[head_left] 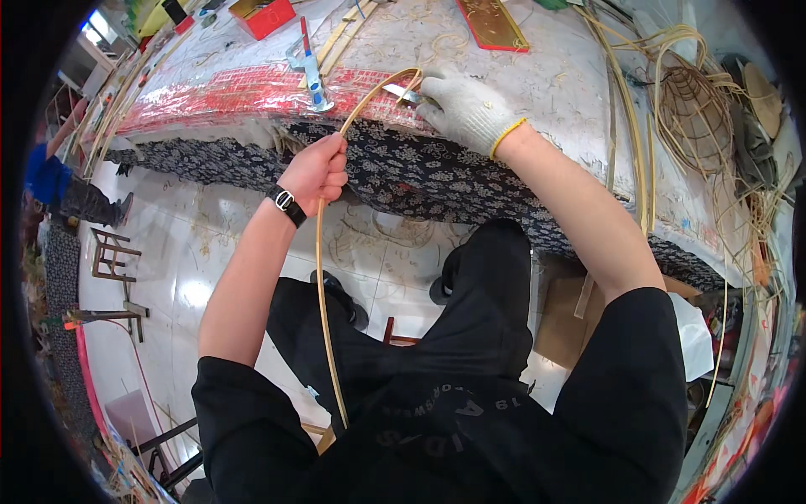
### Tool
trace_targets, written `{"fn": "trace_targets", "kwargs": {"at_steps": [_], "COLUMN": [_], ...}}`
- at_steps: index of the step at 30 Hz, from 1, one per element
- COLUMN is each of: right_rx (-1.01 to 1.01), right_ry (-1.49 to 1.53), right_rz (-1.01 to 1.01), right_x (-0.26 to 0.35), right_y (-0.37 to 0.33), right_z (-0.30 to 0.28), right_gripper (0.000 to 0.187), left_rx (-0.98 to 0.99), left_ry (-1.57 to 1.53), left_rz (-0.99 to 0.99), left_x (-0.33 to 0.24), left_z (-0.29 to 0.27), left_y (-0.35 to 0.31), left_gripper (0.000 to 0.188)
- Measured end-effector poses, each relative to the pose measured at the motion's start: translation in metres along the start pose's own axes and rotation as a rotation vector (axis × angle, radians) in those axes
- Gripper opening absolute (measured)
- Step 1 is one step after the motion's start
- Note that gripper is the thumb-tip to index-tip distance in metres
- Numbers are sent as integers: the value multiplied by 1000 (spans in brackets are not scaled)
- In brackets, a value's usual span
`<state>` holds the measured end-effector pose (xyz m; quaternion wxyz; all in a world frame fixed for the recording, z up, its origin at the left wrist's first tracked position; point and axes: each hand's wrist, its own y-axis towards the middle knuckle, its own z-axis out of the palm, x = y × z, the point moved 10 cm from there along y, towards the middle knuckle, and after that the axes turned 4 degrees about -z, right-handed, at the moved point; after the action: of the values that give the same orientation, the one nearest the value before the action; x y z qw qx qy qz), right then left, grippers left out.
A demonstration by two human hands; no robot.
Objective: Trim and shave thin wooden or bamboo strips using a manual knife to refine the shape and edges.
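A long, thin bamboo strip (321,277) rises from my lap and bends in an arc over the table's front edge. My left hand (317,174), bare with a black watch strap at the wrist, is closed around its middle. My right hand (470,107) wears a white knitted glove with a yellow cuff. Its fingers are bent together at the curled far end of the strip, partly hiding it. Against these fingertips shows a flat, shiny metal piece (401,91); whether the hand grips it too I cannot tell. Left of the arc stands a blue metal tool (312,77) with a red upper part.
The table (546,101) has a pale patterned cover and a dark floral skirt. A red box (262,15) and a red-edged golden tray (494,23) lie farther back. Bamboo strips and a woven frame (693,118) crowd the right. A stool (113,254) and another person (63,181) are at left.
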<state>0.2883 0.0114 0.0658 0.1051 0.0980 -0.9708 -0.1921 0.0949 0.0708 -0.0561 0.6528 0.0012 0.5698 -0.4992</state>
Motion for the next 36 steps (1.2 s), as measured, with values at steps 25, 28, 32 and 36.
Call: {"fn": "trace_targets", "kwargs": {"at_steps": [25, 28, 32, 36], "right_rx": [124, 87, 186, 147], "right_ry": [7, -16, 16, 18], "right_rz": [-41, -89, -11, -74], "right_x": [-1, 0, -2, 4], "right_y": [4, 3, 1, 3], "right_z": [9, 9, 14, 10], "right_gripper": [25, 25, 26, 27], "left_rx": [-2, -8, 12, 8], "left_ry": [47, 42, 42, 21], "left_rz": [-51, -55, -47, -63], "left_x": [-3, -1, -1, -1], "left_z": [-2, -2, -1, -2], "left_y": [-1, -1, 0, 0], "left_gripper": [23, 23, 23, 22]}}
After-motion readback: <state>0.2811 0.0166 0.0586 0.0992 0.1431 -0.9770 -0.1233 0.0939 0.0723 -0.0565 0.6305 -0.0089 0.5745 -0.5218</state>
